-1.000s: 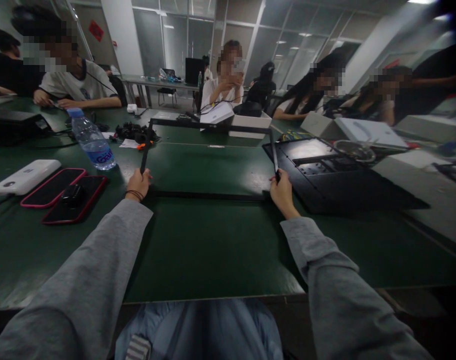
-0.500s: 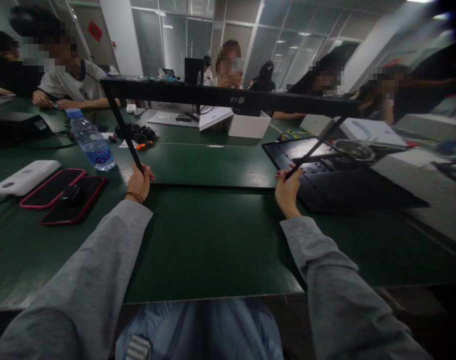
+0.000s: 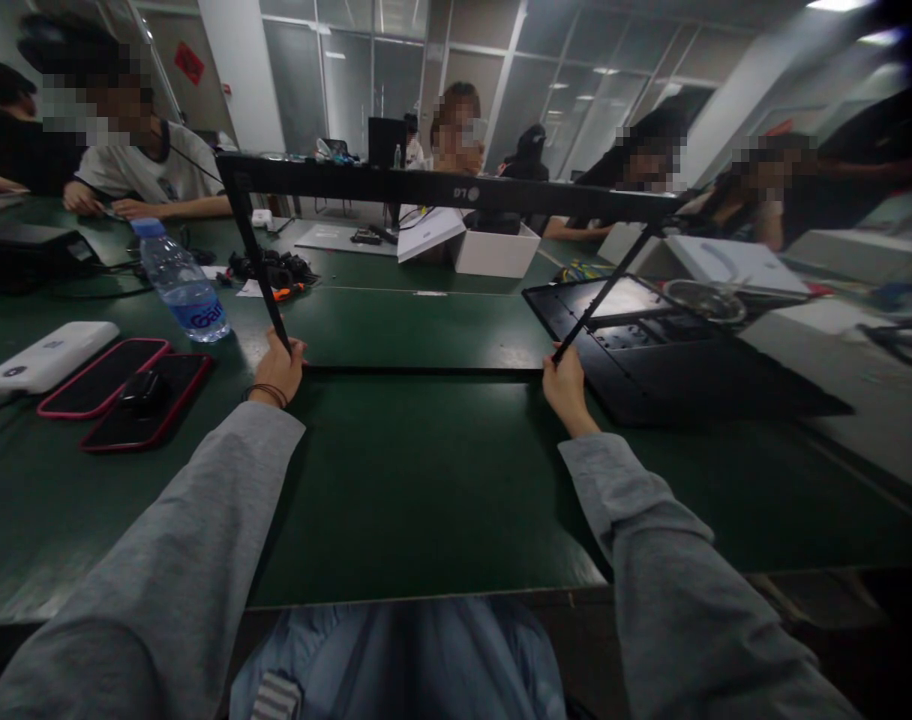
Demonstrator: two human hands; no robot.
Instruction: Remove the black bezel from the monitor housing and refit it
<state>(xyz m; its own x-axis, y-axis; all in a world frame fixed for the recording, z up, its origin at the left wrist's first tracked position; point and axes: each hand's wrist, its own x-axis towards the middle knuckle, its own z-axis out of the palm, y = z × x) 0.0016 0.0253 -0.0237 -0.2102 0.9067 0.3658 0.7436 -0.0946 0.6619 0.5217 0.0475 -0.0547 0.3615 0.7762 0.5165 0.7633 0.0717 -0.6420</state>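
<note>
Between my two hands is a thin black monitor bezel (image 3: 396, 183), a hollow frame with an upside-down LG logo on its wide far bar. It is tilted, with the far bar raised and the thin near bar low over the green table. My left hand (image 3: 276, 372) is closed on its left side near the bottom corner. On the opposite side, my right hand (image 3: 567, 390) grips the lower right corner, fingers wrapped round the strip. Just beyond my right hand lies a black monitor back panel (image 3: 711, 370), flat on the table.
To the left stand a water bottle (image 3: 184, 285), a white power bank (image 3: 47, 357) and two red-edged phones, one with a small black object (image 3: 142, 388) on it. Farther off are a white box (image 3: 497, 250) and a tangle of black cables (image 3: 272, 270). Several people sit around the green table (image 3: 426, 480).
The bezel's right side has swung inward to the left, and its far left corner has shifted slightly right. My right hand has moved a little left and keeps its hold.
</note>
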